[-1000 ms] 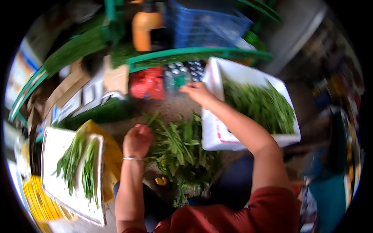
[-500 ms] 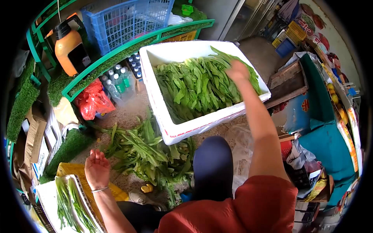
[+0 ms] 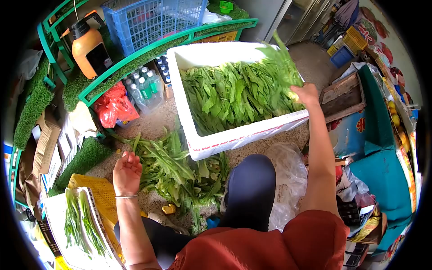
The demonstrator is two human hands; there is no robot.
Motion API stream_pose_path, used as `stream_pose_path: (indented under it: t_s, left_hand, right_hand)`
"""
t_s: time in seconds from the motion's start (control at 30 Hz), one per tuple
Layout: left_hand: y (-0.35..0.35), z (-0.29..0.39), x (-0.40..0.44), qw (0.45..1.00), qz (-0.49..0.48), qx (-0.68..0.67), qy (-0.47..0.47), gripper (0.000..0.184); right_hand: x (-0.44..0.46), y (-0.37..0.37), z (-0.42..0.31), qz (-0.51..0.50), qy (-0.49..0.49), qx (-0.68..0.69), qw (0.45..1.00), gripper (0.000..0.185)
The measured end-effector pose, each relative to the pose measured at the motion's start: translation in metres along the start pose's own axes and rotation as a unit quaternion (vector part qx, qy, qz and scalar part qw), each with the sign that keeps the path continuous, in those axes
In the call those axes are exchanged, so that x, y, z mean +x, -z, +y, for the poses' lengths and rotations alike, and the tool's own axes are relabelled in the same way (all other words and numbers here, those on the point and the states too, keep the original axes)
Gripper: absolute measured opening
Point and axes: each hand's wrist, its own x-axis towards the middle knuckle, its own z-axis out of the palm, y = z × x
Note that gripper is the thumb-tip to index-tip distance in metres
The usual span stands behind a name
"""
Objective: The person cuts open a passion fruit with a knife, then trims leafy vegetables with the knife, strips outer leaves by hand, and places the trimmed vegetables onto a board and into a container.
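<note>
My right hand [image 3: 306, 94] is closed around the pale stem end of a bunch of leafy greens [image 3: 282, 67], at the right rim of a white foam box [image 3: 243, 143]. The bunch is upright, its leaf tips blurred and pointing up and away. Long green leaves [image 3: 234, 96] lie packed side by side in the box. At the lower left, my left hand [image 3: 127, 174] hangs palm up with its fingers loosely curled and nothing in it. Beside it, a heap of loose leaves and trimmings [image 3: 180, 168] lies on the floor.
A yellow crate [image 3: 92, 184] and a white tray with thin green stalks [image 3: 83, 220] stand at lower left. Behind are bottles [image 3: 145, 87], a red bag [image 3: 116, 105], a blue crate [image 3: 155, 27] and an orange sprayer [image 3: 90, 51]. Clear plastic [image 3: 288, 180] lies right of my knee.
My right hand has taken hold of the bunch at the box's right side and lifted its leaves up, drawing back toward the near right rim. The left hand stays empty and has shifted slightly right.
</note>
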Motion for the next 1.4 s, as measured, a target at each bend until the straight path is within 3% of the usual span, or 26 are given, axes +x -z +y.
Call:
stream_pose_path:
  t_s: [0.03,0.1,0.17,0.27,0.3,0.5,0.57,0.63,0.67,0.7,0.77,0.8,0.83,0.9,1.03,1.07,1.17,1.23,1.3,1.4]
  left_hand:
    - [-0.001,-0.002,0.001,1.0,-0.004,0.008,0.005,0.008]
    - [0.0,-0.005,0.002,1.0,-0.019,0.011,0.008,0.009]
    - [-0.004,-0.008,-0.001,1.0,-0.018,0.012,0.014,0.017]
    - [-0.017,-0.011,-0.011,0.997,-0.064,0.049,-0.004,0.018]
    - [-0.021,-0.012,-0.014,0.994,-0.086,0.071,-0.016,0.025]
    - [-0.036,-0.019,-0.036,0.935,-0.343,0.075,-0.058,0.068]
    - [-0.026,-0.026,-0.034,0.938,-0.34,-0.008,-0.072,0.072]
    - [-0.029,-0.015,-0.042,0.959,-0.26,-0.081,-0.078,0.07]
    - [-0.031,-0.009,-0.043,0.973,-0.195,-0.083,-0.096,0.062]
    - [-0.028,-0.004,-0.042,0.976,-0.155,-0.114,-0.101,0.054]
    - [-0.016,0.003,-0.029,0.972,-0.127,-0.162,-0.115,0.046]
    - [-0.013,0.007,-0.026,0.969,-0.101,-0.183,-0.129,0.04]
    - [-0.006,0.006,-0.017,0.965,-0.097,-0.211,-0.124,0.036]
    - [-0.008,0.01,-0.019,0.962,-0.068,-0.243,-0.106,0.037]
    - [-0.006,0.012,-0.019,0.962,-0.046,-0.253,-0.091,0.038]
    - [-0.007,0.012,-0.018,0.961,-0.047,-0.254,-0.098,0.036]
    - [-0.007,0.009,-0.017,0.958,-0.049,-0.264,-0.104,0.035]
    - [-0.006,0.007,-0.015,0.955,-0.047,-0.268,-0.115,0.035]
    - [-0.006,0.005,-0.016,0.955,-0.05,-0.267,-0.118,0.035]
    - [-0.003,0.004,-0.014,0.952,-0.08,-0.267,-0.131,0.036]
  right_hand:
    - [0.002,0.001,0.003,0.0,0.001,0.001,1.0,0.045]
    - [-0.029,0.025,-0.027,0.038,-0.019,0.212,0.976,0.042]
    - [-0.062,0.048,-0.063,0.009,-0.067,0.24,0.968,0.04]
    - [-0.108,0.049,-0.104,-0.117,0.031,0.463,0.878,0.034]
    - [-0.118,0.041,-0.113,-0.129,0.034,0.464,0.876,0.034]
    - [-0.203,-0.062,-0.185,-0.463,0.054,0.498,0.732,0.028]
    - [-0.232,-0.097,-0.204,-0.579,0.008,0.456,0.676,0.033]
    - [-0.264,-0.116,-0.223,-0.606,-0.002,0.425,0.672,0.041]
    - [-0.265,-0.132,-0.222,-0.635,0.012,0.437,0.637,0.045]
    - [-0.267,-0.143,-0.226,-0.626,0.006,0.454,0.634,0.051]
    - [-0.269,-0.146,-0.232,-0.54,-0.019,0.442,0.716,0.063]
    - [-0.266,-0.158,-0.224,-0.495,0.043,0.369,0.785,0.075]
    - [-0.265,-0.168,-0.215,-0.481,0.045,0.329,0.811,0.073]
    - [-0.283,-0.18,-0.204,-0.492,0.005,0.338,0.802,0.072]
    - [-0.323,-0.19,-0.2,-0.489,0.12,0.521,0.689,0.049]
    - [-0.33,-0.186,-0.203,-0.49,0.105,0.553,0.666,0.047]
    - [-0.348,-0.196,-0.21,-0.435,0.164,0.633,0.619,0.054]
    - [-0.355,-0.192,-0.219,-0.466,0.141,0.65,0.584,0.06]
    - [-0.361,-0.185,-0.229,-0.467,0.128,0.639,0.598,0.046]
    - [-0.361,-0.187,-0.235,-0.449,0.118,0.662,0.589,0.041]
